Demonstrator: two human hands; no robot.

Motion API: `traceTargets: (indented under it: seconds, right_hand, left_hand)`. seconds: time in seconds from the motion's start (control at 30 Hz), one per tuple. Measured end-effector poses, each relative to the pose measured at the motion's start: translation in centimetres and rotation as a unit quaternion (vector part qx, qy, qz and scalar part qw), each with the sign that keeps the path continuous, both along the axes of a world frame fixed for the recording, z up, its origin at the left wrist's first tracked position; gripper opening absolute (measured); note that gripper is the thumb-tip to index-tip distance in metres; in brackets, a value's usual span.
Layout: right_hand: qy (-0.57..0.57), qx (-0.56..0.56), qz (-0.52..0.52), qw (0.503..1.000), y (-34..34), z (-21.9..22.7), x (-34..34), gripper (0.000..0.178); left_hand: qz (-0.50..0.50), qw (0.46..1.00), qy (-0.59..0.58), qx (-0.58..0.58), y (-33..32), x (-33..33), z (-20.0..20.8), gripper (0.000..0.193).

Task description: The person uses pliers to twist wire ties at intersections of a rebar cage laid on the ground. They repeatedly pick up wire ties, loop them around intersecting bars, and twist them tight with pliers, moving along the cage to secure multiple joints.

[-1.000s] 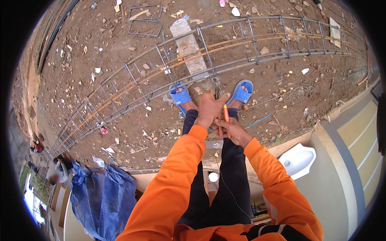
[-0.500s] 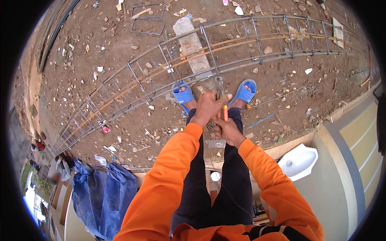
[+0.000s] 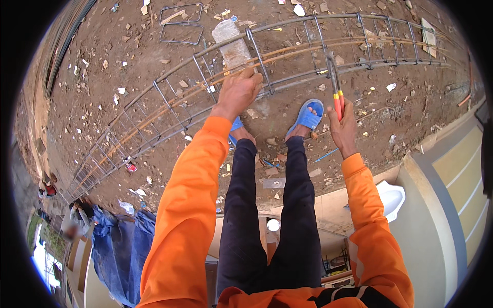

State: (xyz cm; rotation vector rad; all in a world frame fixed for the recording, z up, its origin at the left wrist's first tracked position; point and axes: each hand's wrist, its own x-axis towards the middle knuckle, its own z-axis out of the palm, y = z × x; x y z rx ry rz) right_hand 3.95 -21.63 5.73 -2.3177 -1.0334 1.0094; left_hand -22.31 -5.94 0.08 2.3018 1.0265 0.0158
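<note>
A long cage of steel rebar (image 3: 259,60), made of rods and rectangular stirrups, arches across the ground in front of my feet. My left hand (image 3: 239,92) is closed at the cage's near rods, beside a stirrup and over the rusty inner bars. Whatever its fingers grip is hidden. My right hand (image 3: 345,126) is wrapped round the red and yellow handles of metal pincers (image 3: 339,100). Their jaws point away from me, over the cage's near rod; contact with it cannot be made out.
A pale concrete slab (image 3: 235,49) lies under the cage. Beyond it are loose rectangular stirrups (image 3: 182,25). Stones and litter dot the soil round my blue sandals (image 3: 310,115). A white ceramic basin (image 3: 393,200) stands right, a blue tarp (image 3: 123,256) left, with a person (image 3: 77,220) near it.
My hands have moved apart from between my feet. The left went forward and left to the cage; the right went right and forward with the pincers.
</note>
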Motion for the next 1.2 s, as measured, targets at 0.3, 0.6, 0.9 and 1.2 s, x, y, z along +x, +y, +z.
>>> traceTargets:
  seconds: [0.3, 0.6, 0.9, 1.2]
  right_hand:
    - [-0.251, 0.026, 0.054, 0.966, 6.6, -8.0, 7.4, 0.053]
    - [0.293, 0.024, -0.184, 0.938, 1.8, -0.4, -6.4, 0.043]
    - [0.363, 0.113, -0.215, 0.899, 3.5, 2.5, -11.2, 0.027]
    - [0.234, 0.098, -0.171, 0.952, 6.8, -0.8, -9.1, 0.015]
  left_hand:
    - [0.386, 0.834, -0.080, -0.386, -10.0, 1.0, 0.0, 0.021]
    - [0.472, 0.573, -0.338, -0.578, -9.2, 6.0, 1.8, 0.022]
    - [0.459, 0.617, -0.321, -0.553, -4.8, 6.3, 6.9, 0.021]
    - [0.500, 0.613, -0.250, -0.558, -1.0, 7.9, 4.9, 0.031]
